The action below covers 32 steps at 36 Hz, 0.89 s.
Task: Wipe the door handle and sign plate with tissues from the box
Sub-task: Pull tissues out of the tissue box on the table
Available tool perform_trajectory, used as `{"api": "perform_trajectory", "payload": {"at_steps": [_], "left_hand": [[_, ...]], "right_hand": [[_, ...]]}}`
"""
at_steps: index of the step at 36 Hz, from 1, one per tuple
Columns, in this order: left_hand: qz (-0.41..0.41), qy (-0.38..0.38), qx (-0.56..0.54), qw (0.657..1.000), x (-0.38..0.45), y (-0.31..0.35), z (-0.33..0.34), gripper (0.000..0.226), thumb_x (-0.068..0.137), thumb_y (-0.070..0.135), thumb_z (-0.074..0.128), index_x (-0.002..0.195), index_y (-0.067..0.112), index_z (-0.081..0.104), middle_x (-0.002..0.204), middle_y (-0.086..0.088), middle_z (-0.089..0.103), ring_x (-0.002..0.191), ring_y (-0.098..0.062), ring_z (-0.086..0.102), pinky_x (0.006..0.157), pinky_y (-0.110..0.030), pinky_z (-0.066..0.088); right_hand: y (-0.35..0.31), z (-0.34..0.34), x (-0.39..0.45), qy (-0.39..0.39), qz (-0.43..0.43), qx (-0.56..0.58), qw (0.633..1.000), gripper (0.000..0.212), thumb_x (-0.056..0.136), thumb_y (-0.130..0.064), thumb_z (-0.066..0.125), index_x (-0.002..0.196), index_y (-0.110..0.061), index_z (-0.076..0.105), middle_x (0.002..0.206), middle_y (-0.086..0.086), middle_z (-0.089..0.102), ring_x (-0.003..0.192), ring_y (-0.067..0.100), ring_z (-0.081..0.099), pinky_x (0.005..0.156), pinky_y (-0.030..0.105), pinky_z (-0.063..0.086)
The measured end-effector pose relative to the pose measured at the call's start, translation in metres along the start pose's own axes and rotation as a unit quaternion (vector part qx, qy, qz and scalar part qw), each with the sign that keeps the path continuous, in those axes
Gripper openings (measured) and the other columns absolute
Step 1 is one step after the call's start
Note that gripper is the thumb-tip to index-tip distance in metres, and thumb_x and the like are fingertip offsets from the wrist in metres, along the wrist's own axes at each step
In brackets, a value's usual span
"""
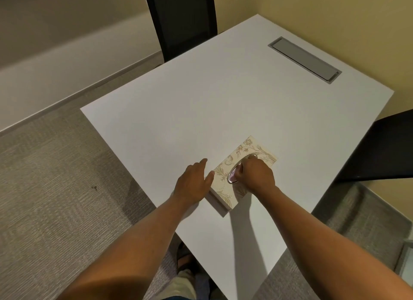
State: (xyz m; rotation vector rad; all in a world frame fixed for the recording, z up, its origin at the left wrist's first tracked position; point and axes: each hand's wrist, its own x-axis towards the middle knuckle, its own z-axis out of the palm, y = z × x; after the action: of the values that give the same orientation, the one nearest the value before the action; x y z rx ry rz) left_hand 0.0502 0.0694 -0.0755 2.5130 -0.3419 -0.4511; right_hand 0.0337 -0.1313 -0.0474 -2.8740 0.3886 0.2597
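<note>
Tissue box (242, 174), patterned with pale flowers, sits on the white counter (223, 103) near its front edge, angled across the surface. Largest in view is the counter itself, with a grey cable hatch (305, 59) set into its far right corner. Two dark chairs stand at it, one chair (181, 20) behind the far edge and another chair (384, 147) at the right side. Grey carpet (44, 176) covers the floor. Both hands are on the box. The left hand (193, 182) lies flat and spread against the box's left side, gripping nothing. The right hand (254, 174) rests over the oval opening (234, 175) on top, fingers pinched together down in the slot; whether they grip a tissue cannot be told.
</note>
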Motion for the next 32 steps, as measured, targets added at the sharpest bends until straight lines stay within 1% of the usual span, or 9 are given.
{"api": "perform_trajectory", "payload": {"at_steps": [3,6,12,14,16,18,21,25,32], "left_hand": [[0.016,-0.009,0.003,1.000,0.001,0.006,0.000,0.060,0.104,0.047,0.042,0.156,0.019,0.034,0.142,-0.005,0.057,0.129,-0.025,0.052,0.101,-0.044,0.049],[0.031,-0.013,0.002,0.999,0.000,0.012,0.000,0.060,0.104,0.047,0.044,0.156,0.019,0.034,0.144,-0.005,0.056,0.130,-0.025,0.051,0.101,-0.043,0.049],[0.052,-0.020,0.009,0.998,-0.002,0.017,-0.002,0.061,0.104,0.044,0.046,0.157,0.018,0.033,0.147,-0.006,0.054,0.133,-0.025,0.049,0.104,-0.043,0.048],[0.050,-0.020,0.009,0.998,-0.004,0.017,-0.002,0.060,0.104,0.044,0.045,0.157,0.018,0.033,0.146,-0.006,0.054,0.133,-0.026,0.049,0.103,-0.044,0.048],[0.049,-0.021,0.010,0.999,-0.005,0.017,-0.003,0.061,0.104,0.045,0.045,0.157,0.018,0.034,0.145,-0.006,0.054,0.132,-0.025,0.050,0.102,-0.044,0.048],[0.049,-0.023,0.010,0.998,-0.007,0.017,-0.003,0.061,0.103,0.046,0.044,0.156,0.019,0.034,0.145,-0.005,0.054,0.131,-0.025,0.050,0.102,-0.044,0.049],[0.050,-0.025,0.013,0.998,-0.009,0.015,-0.002,0.060,0.103,0.047,0.043,0.156,0.019,0.034,0.145,-0.005,0.054,0.130,-0.025,0.050,0.101,-0.044,0.049],[0.058,-0.023,0.011,0.998,-0.013,0.012,-0.002,0.060,0.103,0.046,0.044,0.156,0.018,0.034,0.144,-0.006,0.055,0.129,-0.026,0.051,0.100,-0.044,0.049],[0.053,-0.021,0.012,0.998,-0.019,0.005,-0.007,0.060,0.104,0.044,0.045,0.157,0.018,0.034,0.145,-0.006,0.055,0.128,-0.025,0.050,0.101,-0.045,0.049]], "right_hand": [[0.003,-0.003,-0.004,0.008,0.000,0.021,1.000,0.016,0.084,-0.030,0.054,0.075,-0.016,0.056,0.085,0.003,0.059,0.071,0.021,0.052,0.058,0.030,0.040],[0.006,-0.007,-0.009,0.006,0.000,0.048,0.999,0.017,0.080,-0.031,0.059,0.072,-0.017,0.053,0.086,0.001,0.057,0.072,0.021,0.055,0.059,0.031,0.045],[0.009,-0.014,-0.016,0.025,0.009,0.096,0.995,0.014,0.078,-0.030,0.061,0.072,-0.020,0.053,0.078,-0.003,0.055,0.067,0.018,0.053,0.051,0.026,0.032],[0.009,-0.014,-0.018,0.028,0.008,0.098,0.995,0.013,0.080,-0.030,0.060,0.073,-0.021,0.052,0.076,-0.004,0.056,0.068,0.019,0.054,0.052,0.027,0.033],[0.009,-0.012,-0.019,0.024,0.014,0.102,0.994,0.012,0.082,-0.033,0.059,0.082,-0.021,0.058,0.081,-0.004,0.061,0.074,0.021,0.059,0.056,0.029,0.041],[0.009,-0.010,-0.020,0.012,0.020,0.099,0.995,0.026,0.084,-0.038,0.060,0.101,-0.019,0.065,0.093,0.001,0.068,0.086,0.024,0.064,0.068,0.033,0.052],[0.007,-0.006,-0.022,0.002,0.022,0.077,0.997,0.035,0.089,-0.040,0.061,0.115,-0.017,0.066,0.104,0.004,0.071,0.099,0.027,0.064,0.078,0.038,0.055],[0.003,-0.001,-0.025,0.024,0.034,0.046,0.998,0.018,0.093,-0.025,0.054,0.093,-0.013,0.067,0.092,0.007,0.067,0.090,0.028,0.062,0.065,0.034,0.050],[0.002,-0.003,-0.033,0.075,0.021,0.095,0.992,0.017,0.092,-0.026,0.056,0.089,-0.013,0.067,0.089,0.004,0.060,0.082,0.024,0.057,0.061,0.030,0.038]]}}
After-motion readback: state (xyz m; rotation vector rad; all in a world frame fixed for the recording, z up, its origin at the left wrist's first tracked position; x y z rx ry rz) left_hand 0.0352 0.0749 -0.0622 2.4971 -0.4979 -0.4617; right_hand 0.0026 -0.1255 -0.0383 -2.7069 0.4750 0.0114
